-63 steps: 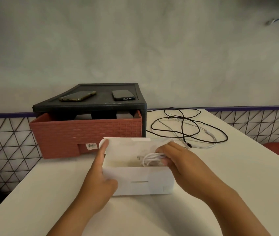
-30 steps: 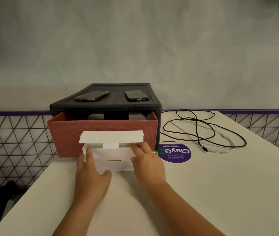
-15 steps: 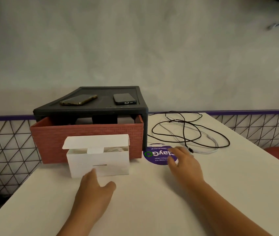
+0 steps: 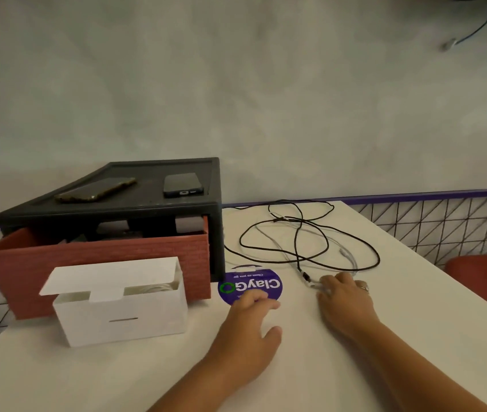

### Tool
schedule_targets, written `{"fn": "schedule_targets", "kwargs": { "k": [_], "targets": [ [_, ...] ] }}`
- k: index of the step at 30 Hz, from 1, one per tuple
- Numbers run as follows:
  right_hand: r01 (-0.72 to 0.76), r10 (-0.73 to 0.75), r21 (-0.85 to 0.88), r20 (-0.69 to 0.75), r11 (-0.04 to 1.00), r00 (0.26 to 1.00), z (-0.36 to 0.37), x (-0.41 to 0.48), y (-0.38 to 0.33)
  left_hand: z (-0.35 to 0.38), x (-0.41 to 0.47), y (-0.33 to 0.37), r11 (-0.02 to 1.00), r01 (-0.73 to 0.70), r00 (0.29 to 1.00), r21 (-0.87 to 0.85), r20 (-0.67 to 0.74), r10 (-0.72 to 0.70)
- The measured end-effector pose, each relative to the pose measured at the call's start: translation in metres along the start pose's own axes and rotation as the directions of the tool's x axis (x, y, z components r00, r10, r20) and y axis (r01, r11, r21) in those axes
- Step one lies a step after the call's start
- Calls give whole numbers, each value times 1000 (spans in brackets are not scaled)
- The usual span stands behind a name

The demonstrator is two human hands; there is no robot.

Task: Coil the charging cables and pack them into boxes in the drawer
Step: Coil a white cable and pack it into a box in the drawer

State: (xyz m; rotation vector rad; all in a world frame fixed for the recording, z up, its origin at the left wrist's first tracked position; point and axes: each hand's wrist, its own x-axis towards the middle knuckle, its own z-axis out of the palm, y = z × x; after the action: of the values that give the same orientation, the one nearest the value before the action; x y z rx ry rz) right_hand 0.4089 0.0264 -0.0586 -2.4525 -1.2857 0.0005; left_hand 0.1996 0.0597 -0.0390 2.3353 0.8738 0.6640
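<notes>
Head view: at left, a brick-textured red drawer (image 4: 96,263) stands pulled out of a smooth black frame (image 4: 147,208), with grey boxes (image 4: 188,223) dimly visible inside. A brownish phone (image 4: 95,190) and a dark phone (image 4: 183,184) lie flat on the frame's top. Just in front of the drawer sits a white cardboard box (image 4: 123,319), its flap lid raised and a coiled white cable (image 4: 153,288) inside. A round purple sticker (image 4: 251,285) lies on the white table (image 4: 414,307). The left hand (image 4: 248,331) rests flat, fingers relaxed and slightly apart, tips at the sticker's edge. The right hand (image 4: 345,301) reaches the near ends of a tangled black cable (image 4: 297,257) and a pale cable (image 4: 352,258); whether its bent fingers pinch them I cannot tell.
</notes>
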Motion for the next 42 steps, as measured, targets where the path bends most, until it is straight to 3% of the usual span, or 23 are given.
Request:
{"fn": "schedule_targets", "kwargs": {
  "k": [6, 10, 20, 24, 29, 32, 34, 37, 39, 42],
  "targets": [
    [159, -157, 47, -49, 986, 986, -5, -20, 23, 41, 58, 24, 992, -3, 980, 130, 197, -22],
    [271, -270, 29, -23, 962, 963, -15, -39, 41, 61, 79, 28, 947, 0, 955, 321, 282, -96],
    [404, -412, 81, 176, 911, 894, -57, -73, 73, 69, 127, 39, 819, 105, 919, 564, 259, -297],
    [465, -467, 93, 340, 880, 816, -74, -78, 91, 61, 144, 33, 814, 53, 954, 578, 211, -212],
    [383, -334, 12, 519, 923, 787, -104, -76, 119, 47, 154, 20, 829, -99, 970, 551, 240, -43],
    [314, -237, -40, 567, 949, 789, -117, -79, 133, 39, 158, 17, 854, -104, 994, 509, 69, 80],
    [286, -212, -26, 607, 958, 766, -126, -81, 135, 36, 163, 13, 903, -49, 998, 427, -24, 65],
    [295, -240, 9, 605, 956, 759, -130, -80, 132, 43, 161, 11, 935, 3, 992, 354, 116, -47],
    [355, -316, 44, 569, 934, 759, -139, -84, 125, 50, 156, 13, 940, -15, 983, 342, 176, -49],
    [209, -257, 156, 692, 966, 674, -151, -88, 117, 57, 154, 17, 900, -112, 982, 421, 188, 34]
  ]
}}
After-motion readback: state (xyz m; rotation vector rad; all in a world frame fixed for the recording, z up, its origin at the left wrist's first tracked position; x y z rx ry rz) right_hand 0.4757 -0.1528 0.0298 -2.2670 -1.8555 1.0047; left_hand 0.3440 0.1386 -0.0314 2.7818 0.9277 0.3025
